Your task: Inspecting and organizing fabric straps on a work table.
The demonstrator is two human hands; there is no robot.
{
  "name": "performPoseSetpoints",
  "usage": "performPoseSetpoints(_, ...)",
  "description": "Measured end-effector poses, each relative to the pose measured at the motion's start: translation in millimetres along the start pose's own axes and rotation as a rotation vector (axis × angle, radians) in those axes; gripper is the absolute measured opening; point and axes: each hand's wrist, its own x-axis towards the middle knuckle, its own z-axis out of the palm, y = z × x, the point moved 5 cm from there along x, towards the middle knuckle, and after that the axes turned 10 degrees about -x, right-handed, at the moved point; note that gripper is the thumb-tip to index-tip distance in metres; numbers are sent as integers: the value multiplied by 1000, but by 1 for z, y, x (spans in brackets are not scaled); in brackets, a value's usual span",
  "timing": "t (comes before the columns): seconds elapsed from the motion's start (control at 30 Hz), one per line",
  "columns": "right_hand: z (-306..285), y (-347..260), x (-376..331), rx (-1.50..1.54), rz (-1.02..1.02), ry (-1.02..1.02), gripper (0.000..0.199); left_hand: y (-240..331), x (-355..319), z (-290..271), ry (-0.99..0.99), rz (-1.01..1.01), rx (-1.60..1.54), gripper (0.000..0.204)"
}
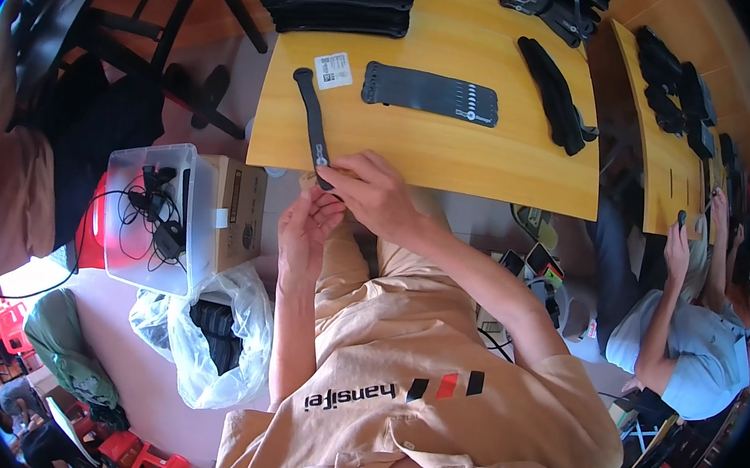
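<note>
Here the big wooden table (455, 156) fills twelve o'clock. A black strap (312, 120) lies on it, at eleven o'clock from the hands, its near end over the edge. The right hand (372, 193) pinches that end. The left hand (306, 227), just below at seven o'clock, is open and empty. A weak pinch could drop the strap off the edge.

Right hand (370, 193) pinches shut above the open, palm-up left hand (305, 227).
</note>
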Motion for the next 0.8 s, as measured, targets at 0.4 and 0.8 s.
performPoseSetpoints(0.4, -65, -11, -11, 589, 373, -109, 25, 6, -32, 63, -62, 34, 104, 23)
performPoseSetpoints(0.8, -75, -15, -8, 208, 137, -130, 19, 6, -32, 69, 53, 59, 289, 26)
